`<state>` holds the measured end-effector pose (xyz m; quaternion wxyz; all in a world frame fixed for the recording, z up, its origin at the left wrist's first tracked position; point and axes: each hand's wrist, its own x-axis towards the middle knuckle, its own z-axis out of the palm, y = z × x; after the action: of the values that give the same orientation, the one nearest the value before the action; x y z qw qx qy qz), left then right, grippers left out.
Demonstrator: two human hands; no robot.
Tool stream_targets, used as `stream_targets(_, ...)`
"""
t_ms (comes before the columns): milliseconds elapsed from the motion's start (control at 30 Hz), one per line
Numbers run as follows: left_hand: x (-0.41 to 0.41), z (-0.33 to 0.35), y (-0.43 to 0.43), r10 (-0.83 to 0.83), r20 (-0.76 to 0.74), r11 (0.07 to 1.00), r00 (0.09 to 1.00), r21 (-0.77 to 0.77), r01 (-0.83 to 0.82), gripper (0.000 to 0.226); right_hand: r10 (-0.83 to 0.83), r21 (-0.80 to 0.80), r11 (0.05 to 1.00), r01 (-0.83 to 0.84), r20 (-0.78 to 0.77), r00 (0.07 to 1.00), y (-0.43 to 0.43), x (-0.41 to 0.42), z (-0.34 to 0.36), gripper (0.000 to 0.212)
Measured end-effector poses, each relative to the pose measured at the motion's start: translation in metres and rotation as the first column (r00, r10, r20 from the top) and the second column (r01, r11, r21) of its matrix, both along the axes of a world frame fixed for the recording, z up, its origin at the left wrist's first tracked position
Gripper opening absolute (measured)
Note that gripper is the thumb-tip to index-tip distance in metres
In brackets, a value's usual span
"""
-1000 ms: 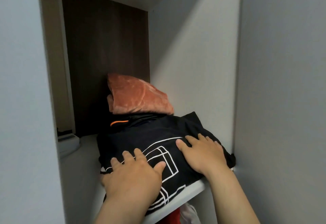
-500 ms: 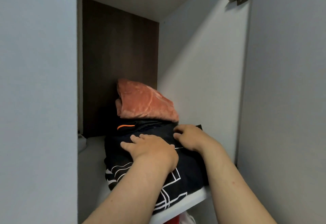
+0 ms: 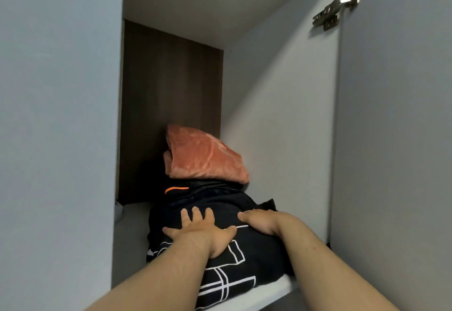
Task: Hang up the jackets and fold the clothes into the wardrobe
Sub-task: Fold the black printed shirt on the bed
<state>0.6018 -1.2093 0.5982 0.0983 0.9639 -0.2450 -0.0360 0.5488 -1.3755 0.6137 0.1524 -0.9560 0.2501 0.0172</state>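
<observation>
Where black shirt lies, orange blanket behind; hinge upper right

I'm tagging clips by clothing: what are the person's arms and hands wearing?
Nothing visible: no sleeves reach into view, and neither the left hand nor the right hand shows gloves, rings, a watch or a bracelet.

My left hand and right hand lay flat on the folded black line-printed garment on the white wardrobe shelf; behind it, a folded orange plush cloth topped a dark pile.
</observation>
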Motion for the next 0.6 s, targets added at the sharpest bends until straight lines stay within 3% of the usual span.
stream_targets(100,-0.006,-0.002,0.005,-0.019,0.115,1.0,0.993,-0.011,0.021,0.089,-0.039,-0.139,0.989,0.055,0.114,0.993,0.008,-0.004,-0.004,0.067)
stream_targets(167,-0.015,-0.002,0.007,0.053,0.193,0.998,0.98,-0.03,-0.048,0.088,-0.049,-0.209,0.974,0.085,0.169,0.984,0.012,-0.008,-0.008,0.068)
stream_targets(300,-0.021,0.006,0.008,0.271,0.022,0.96,0.962,-0.084,-0.268,0.101,-0.061,-0.245,0.965,0.09,0.121,0.991,0.01,-0.007,-0.009,0.075)
stream_targets(467,-0.011,0.004,0.004,0.306,-0.08,0.946,0.949,-0.091,-0.312,0.109,-0.078,-0.394,0.909,0.134,0.154,0.985,0.007,0.002,-0.015,0.082)
stream_targets(600,-0.005,0.004,0.001,0.299,-0.077,0.949,0.951,-0.085,-0.305,0.109,-0.082,-0.3,0.946,0.119,0.133,0.988,0.003,0.005,-0.015,0.078)
